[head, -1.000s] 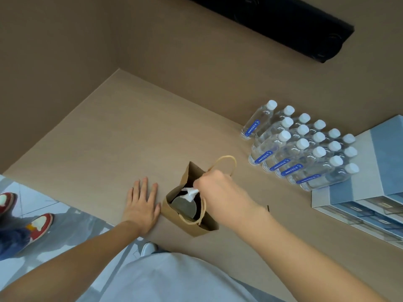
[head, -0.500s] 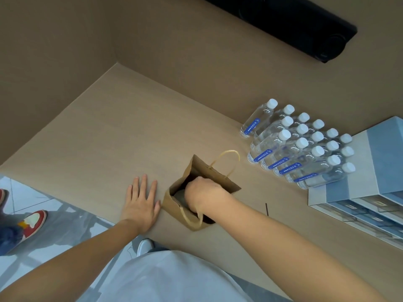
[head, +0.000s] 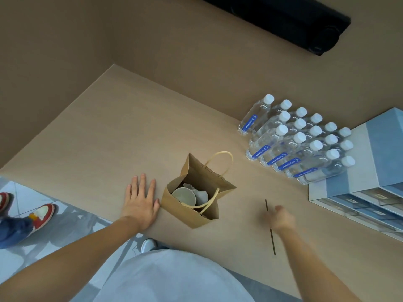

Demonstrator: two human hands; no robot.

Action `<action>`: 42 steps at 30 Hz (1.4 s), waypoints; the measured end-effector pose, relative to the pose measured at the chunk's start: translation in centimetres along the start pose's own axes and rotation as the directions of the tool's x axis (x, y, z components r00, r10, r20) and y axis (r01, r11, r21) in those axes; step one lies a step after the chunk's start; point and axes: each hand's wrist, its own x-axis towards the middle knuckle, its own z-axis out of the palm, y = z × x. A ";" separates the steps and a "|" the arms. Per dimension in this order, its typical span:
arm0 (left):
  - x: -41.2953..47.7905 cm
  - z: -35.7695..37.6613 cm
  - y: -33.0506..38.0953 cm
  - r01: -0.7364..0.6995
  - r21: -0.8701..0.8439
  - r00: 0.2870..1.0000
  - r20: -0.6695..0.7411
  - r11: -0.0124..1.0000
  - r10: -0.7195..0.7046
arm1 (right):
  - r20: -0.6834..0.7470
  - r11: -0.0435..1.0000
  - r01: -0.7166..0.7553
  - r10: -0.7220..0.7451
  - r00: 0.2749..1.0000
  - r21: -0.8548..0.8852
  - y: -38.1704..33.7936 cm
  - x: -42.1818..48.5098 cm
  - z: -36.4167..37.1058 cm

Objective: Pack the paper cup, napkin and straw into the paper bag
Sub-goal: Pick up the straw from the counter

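A brown paper bag [head: 187, 215] with rope handles stands open near the table's front edge. Inside it sit the pale paper cup [head: 183, 196] and the white napkin [head: 200, 194] crumpled beside it. A thin dark straw [head: 272, 241] lies flat on the table to the right of the bag. My right hand [head: 280, 219] is blurred, directly over the straw's middle; whether it touches or grips the straw does not show. My left hand [head: 141, 201] lies flat on the table, fingers spread, against the bag's left side.
Several clear water bottles [head: 292, 140] with white caps stand at the right rear. A blue and white box stack [head: 368, 171] is at the far right. Brown walls enclose the table at the back and left. Someone's red and white shoes [head: 41, 214] are on the floor at left.
My right hand put the napkin into the bag, came out of it and moved right, over the straw. The left hand stayed flat beside the bag.
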 end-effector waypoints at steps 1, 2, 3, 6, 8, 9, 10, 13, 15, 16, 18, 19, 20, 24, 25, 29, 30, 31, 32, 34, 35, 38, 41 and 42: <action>0.0 0.0 -0.1 -0.008 0.005 1.000 0.005 1.000 0.008 | -0.039 1.000 -0.030 0.030 0.999 0.002 0.8 0.0 2.1; 0.0 0.0 -0.3 -0.015 0.010 1.000 0.010 1.000 0.015 | -0.086 0.998 -0.054 0.056 0.995 0.028 1.4 -0.1 3.6; 0.0 -0.1 -0.4 -0.022 0.013 1.000 0.013 1.000 0.022 | -0.116 0.996 -0.069 0.075 0.990 0.060 1.7 -0.3 4.7; 0.0 -0.2 -0.6 -0.033 0.016 0.999 0.013 0.999 0.033 | -0.064 0.992 -0.068 0.075 0.995 0.109 1.1 -1.2 5.5; -0.1 -0.2 -0.4 -0.033 0.023 0.999 0.019 0.999 0.032 | 0.001 0.994 -0.067 0.067 0.998 0.083 0.4 -1.6 5.3; 0.0 -0.2 -0.3 -0.028 0.023 0.999 0.016 0.999 0.028 | 0.020 0.996 -0.065 0.063 0.998 0.068 0.1 -1.8 5.2; 0.0 -0.1 -0.2 -0.022 0.023 1.000 0.012 1.000 0.021 | 0.031 0.997 -0.057 0.056 0.998 0.049 -0.1 -1.9 5.2; 0.1 0.2 -0.1 -0.001 0.022 1.000 0.011 1.000 0.001 | 0.049 0.999 -0.028 0.028 0.998 0.017 -0.5 -1.8 5.6; 0.0 0.2 -0.2 0.005 0.011 1.000 0.005 1.000 -0.005 | 0.067 0.999 -0.027 0.026 0.997 0.023 -0.5 -1.5 5.7; 0.0 0.2 -0.2 0.003 0.010 1.000 0.005 1.000 -0.003 | 0.076 0.999 -0.026 0.024 0.997 0.020 -0.5 -1.4 5.7; -0.1 0.2 -0.2 -0.002 0.006 1.000 0.011 1.000 0.002 | 0.082 1.000 -0.019 0.018 0.997 0.013 -0.3 -1.1 5.8; 0.0 0.2 -0.2 -0.002 0.000 1.000 0.011 1.000 0.002 | 0.077 1.000 -0.015 0.014 0.997 0.017 -0.2 -1.1 5.8; 0.0 0.2 -0.2 -0.002 -0.003 1.000 0.011 1.000 0.002 | 0.074 1.000 -0.013 0.012 0.997 0.021 0.0 -1.0 5.9; 0.0 0.1 -0.1 0.005 -0.001 1.000 0.010 1.000 -0.005 | 0.065 0.996 -0.001 -0.005 0.998 0.086 0.2 -0.8 5.7; -0.1 0.1 -0.1 0.008 0.003 1.000 0.009 1.000 -0.008 | 0.044 0.991 0.001 -0.008 0.999 0.136 0.3 -0.7 5.6; 0.0 0.2 0.2 0.029 0.002 0.999 0.013 1.000 -0.029 | -0.035 0.969 0.030 -0.022 0.999 0.245 0.5 -0.2 5.8; 0.0 0.3 0.2 0.037 0.006 0.999 0.013 0.999 -0.037 | -0.034 0.971 0.040 -0.033 0.999 0.236 0.4 -0.3 5.9; 0.1 0.4 0.2 0.043 0.012 0.999 0.014 0.999 -0.044 | -0.015 0.978 0.044 -0.042 0.999 0.205 0.0 -0.5 6.0; 0.1 0.5 0.2 0.048 0.016 0.999 0.016 0.999 -0.049 | 0.012 0.986 0.052 -0.054 0.998 0.157 -0.2 -0.7 6.1; 0.1 0.5 0.2 0.052 0.013 0.998 0.018 0.999 -0.053 | 0.057 0.995 0.063 -0.067 0.996 0.071 -0.7 -0.9 6.2; 0.0 0.5 0.2 0.051 0.009 0.999 0.014 0.999 -0.051 | 0.069 0.996 0.073 -0.076 0.995 0.044 -0.9 -1.0 6.2; -0.1 0.2 0.2 0.041 -0.006 0.999 0.012 0.999 -0.041 | 0.075 0.994 0.098 -0.095 0.993 -0.045 -1.0 -0.9 6.2; -0.1 0.1 0.2 0.041 -0.006 0.999 0.020 0.999 -0.041 | 0.087 0.989 0.130 -0.123 0.989 -0.073 -1.7 -1.8 5.2; 0.0 0.1 0.2 0.043 -0.005 0.999 0.021 0.999 -0.043 | 0.074 0.988 0.153 -0.151 0.986 -0.023 -2.5 -2.5 4.4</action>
